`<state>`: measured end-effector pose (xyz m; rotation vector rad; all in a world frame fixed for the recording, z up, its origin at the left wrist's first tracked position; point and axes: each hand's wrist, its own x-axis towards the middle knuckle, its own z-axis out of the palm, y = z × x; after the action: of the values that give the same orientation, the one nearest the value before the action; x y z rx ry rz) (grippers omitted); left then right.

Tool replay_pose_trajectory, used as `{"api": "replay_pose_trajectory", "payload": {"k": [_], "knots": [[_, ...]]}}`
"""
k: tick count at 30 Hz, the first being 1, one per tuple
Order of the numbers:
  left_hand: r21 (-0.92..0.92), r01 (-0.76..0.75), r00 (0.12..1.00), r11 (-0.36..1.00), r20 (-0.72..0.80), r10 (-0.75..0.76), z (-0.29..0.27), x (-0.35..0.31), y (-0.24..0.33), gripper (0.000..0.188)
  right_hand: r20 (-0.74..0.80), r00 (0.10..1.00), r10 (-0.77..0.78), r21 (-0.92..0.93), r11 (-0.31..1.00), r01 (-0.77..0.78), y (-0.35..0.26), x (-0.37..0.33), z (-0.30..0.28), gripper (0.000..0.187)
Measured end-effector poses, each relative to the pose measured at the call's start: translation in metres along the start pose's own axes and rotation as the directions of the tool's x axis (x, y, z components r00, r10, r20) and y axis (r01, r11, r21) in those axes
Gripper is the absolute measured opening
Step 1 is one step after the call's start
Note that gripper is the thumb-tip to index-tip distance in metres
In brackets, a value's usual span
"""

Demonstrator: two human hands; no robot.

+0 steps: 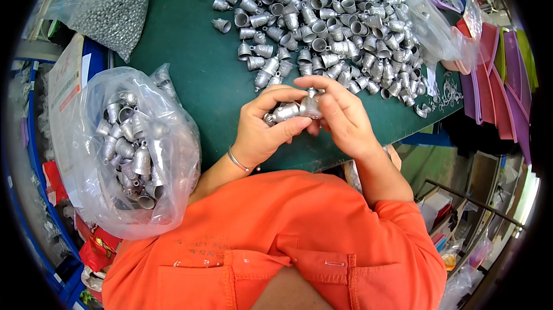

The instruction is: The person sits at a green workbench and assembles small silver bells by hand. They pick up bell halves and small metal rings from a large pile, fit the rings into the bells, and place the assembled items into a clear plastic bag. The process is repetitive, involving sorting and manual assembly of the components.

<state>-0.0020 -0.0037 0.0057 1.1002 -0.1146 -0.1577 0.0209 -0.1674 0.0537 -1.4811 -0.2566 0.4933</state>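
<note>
Close to my chest, over the green table, both hands meet around small silver-grey metal bells. My left hand is closed on one metal bell lying between thumb and fingers, and part of another shows by its palm. The fingertips of my right hand pinch a second bell, its end against the one in my left hand. Fingers hide parts of both bells. Just beyond my hands spreads a large heap of similar bells, lying in all directions.
At my left a clear plastic bag holds more bells. Farther left lies a bag of small silver beads. Pink and purple plastic bins stand at the right, near small loose metal pieces by the table edge.
</note>
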Motion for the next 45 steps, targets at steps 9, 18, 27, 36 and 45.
{"api": "replay_pose_trajectory", "payload": {"k": [9,18,27,36,45], "knots": [[0.169,-0.308,0.951,0.936,0.049,0.304,0.003,0.0,0.003,0.028,0.053,0.976,-0.211,0.298,0.936,0.187,0.036,-0.014,-0.018,0.032],[-0.133,-0.162,0.981,0.978,-0.133,0.144,-0.006,0.0,-0.005,0.023,0.026,0.954,-0.298,0.727,0.661,0.186,0.033,-0.018,-0.044,0.023],[-0.128,-0.151,0.98,0.98,-0.147,0.132,-0.005,0.0,-0.005,0.022,0.201,0.972,-0.124,-0.791,0.565,0.235,0.03,-0.018,-0.029,0.033],[-0.13,-0.15,0.982,0.98,-0.133,0.132,-0.006,0.001,-0.006,0.021,0.05,0.956,-0.287,-0.246,0.925,0.291,0.031,-0.019,-0.036,0.031],[-0.087,-0.17,0.981,0.982,-0.114,0.16,-0.005,0.0,-0.006,0.02,0.133,0.986,0.105,0.912,0.376,-0.163,0.032,-0.014,-0.026,0.029]]}}
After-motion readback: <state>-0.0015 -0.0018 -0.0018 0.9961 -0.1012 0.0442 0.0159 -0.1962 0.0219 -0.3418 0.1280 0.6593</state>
